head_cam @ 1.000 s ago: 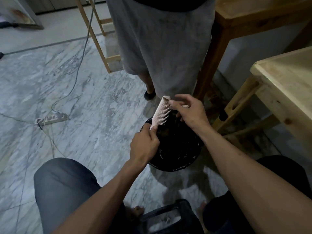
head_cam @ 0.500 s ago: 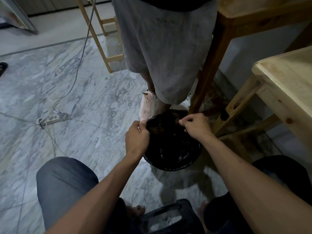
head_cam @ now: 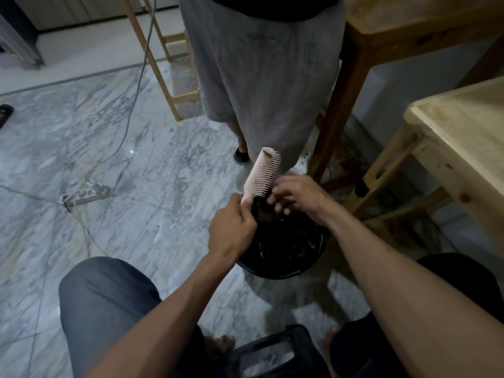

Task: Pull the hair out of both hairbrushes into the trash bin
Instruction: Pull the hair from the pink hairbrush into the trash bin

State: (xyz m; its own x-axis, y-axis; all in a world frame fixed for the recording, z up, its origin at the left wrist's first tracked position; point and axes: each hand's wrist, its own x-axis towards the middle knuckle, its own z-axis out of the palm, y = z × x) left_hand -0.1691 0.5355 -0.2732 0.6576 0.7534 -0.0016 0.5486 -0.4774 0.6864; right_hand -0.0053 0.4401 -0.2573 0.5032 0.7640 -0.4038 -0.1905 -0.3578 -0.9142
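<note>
Hairbrush (head_cam: 262, 173), pale pink, stands tilted above the far rim of the black-lined trash bin (head_cam: 283, 249) on the marble floor. Left hand (head_cam: 231, 230) keeps a tight grip on its handle; right hand (head_cam: 297, 197) has its fingers at the lower bristles, and whether that grip pinches any hair I cannot tell. Plucking seems the step in hand. Next, I'd judge, any strands get pulled free and dropped straight into the bin.

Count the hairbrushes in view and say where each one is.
1: the pink hairbrush, gripped at its handle by the left hand above the trash bin. A second may be out of view.
</note>
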